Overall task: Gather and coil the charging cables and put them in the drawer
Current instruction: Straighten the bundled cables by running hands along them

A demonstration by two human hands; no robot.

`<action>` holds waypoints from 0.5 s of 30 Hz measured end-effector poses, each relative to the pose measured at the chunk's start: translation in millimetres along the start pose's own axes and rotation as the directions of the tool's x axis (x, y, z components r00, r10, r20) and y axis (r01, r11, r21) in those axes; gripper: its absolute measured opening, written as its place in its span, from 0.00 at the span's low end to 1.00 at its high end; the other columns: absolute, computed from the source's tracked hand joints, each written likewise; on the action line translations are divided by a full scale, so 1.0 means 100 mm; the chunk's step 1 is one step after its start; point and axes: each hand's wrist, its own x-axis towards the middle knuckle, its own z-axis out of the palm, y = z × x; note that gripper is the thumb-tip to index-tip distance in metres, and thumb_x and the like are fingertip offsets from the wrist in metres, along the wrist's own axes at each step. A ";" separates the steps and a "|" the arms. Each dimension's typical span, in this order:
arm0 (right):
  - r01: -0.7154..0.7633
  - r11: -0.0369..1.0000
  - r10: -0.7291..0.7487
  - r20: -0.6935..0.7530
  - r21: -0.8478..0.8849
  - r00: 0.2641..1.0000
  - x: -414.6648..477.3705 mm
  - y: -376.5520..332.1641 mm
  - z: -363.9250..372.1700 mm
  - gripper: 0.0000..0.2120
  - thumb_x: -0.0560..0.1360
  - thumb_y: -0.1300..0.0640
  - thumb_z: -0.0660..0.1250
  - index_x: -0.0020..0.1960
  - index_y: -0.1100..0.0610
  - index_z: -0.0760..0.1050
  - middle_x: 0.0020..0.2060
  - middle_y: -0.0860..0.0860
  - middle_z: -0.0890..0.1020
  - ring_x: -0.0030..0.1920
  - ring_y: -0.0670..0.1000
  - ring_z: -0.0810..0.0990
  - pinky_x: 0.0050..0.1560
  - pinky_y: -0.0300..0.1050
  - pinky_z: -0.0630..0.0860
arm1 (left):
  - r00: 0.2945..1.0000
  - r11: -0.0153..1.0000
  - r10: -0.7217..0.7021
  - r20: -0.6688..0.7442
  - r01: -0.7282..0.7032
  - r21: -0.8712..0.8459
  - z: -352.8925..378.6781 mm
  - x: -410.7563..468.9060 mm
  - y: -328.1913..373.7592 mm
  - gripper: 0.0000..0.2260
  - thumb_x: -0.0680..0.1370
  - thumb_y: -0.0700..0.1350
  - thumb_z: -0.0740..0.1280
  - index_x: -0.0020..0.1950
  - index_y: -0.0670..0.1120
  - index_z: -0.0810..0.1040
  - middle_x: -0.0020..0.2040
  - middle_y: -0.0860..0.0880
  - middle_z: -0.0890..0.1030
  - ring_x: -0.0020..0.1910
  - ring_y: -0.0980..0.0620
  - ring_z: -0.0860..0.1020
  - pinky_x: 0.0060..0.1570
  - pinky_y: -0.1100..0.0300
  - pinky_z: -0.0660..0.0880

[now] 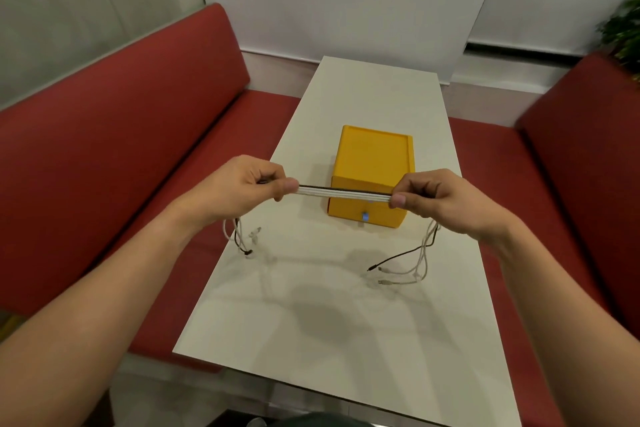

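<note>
A bundle of charging cables [344,194], several white and one black, is stretched taut and level above the table between my two hands. My left hand [242,185] pinches the bundle's left end, and my right hand [440,199] pinches its right end. Loose cable ends with plugs hang below each hand; those on the right reach the tabletop. Behind the bundle stands a yellow drawer box [374,163], its single drawer shut, with a small blue pull [365,217] at the front.
The white table [332,305] is long and narrow, running away from me. Red bench seats [104,156] flank it on both sides. A green plant [623,35] shows at the far right.
</note>
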 end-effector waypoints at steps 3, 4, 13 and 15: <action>-0.017 1.000 0.016 -0.006 -0.014 1.000 0.02 0.02 0.03 0.07 0.80 0.55 0.70 0.46 0.58 0.83 0.31 0.49 0.75 0.29 0.42 0.68 0.32 0.31 0.66 | 0.993 0.998 -0.059 0.099 0.059 0.002 -0.03 0.02 -0.06 0.19 0.80 0.60 0.69 0.37 0.47 0.80 0.30 0.48 0.65 0.32 0.46 0.61 0.34 0.45 0.60; -0.019 1.000 0.019 -0.008 -0.019 1.000 0.04 0.01 0.06 0.07 0.80 0.56 0.70 0.46 0.58 0.83 0.31 0.51 0.75 0.29 0.41 0.69 0.32 0.31 0.66 | 0.984 0.995 -0.095 0.148 0.098 -0.008 -0.05 0.03 -0.08 0.20 0.80 0.61 0.69 0.37 0.47 0.80 0.29 0.50 0.65 0.32 0.47 0.61 0.35 0.47 0.59; -0.016 0.994 0.018 0.018 -0.109 1.000 0.21 -0.17 0.18 0.08 0.80 0.53 0.71 0.42 0.51 0.82 0.31 0.49 0.76 0.33 0.49 0.71 0.36 0.48 0.67 | 0.859 0.955 -0.260 0.440 0.297 -0.016 -0.08 0.09 -0.14 0.17 0.85 0.57 0.59 0.60 0.50 0.82 0.41 0.43 0.84 0.40 0.43 0.84 0.50 0.55 0.78; -0.014 0.992 0.017 0.023 -0.128 1.000 0.24 -0.20 0.20 0.08 0.80 0.53 0.71 0.42 0.50 0.81 0.30 0.47 0.76 0.32 0.47 0.71 0.37 0.46 0.68 | 0.880 0.950 -0.220 0.422 0.291 -0.113 0.05 0.15 -0.03 0.20 0.84 0.59 0.60 0.61 0.46 0.82 0.49 0.42 0.86 0.48 0.41 0.86 0.59 0.52 0.79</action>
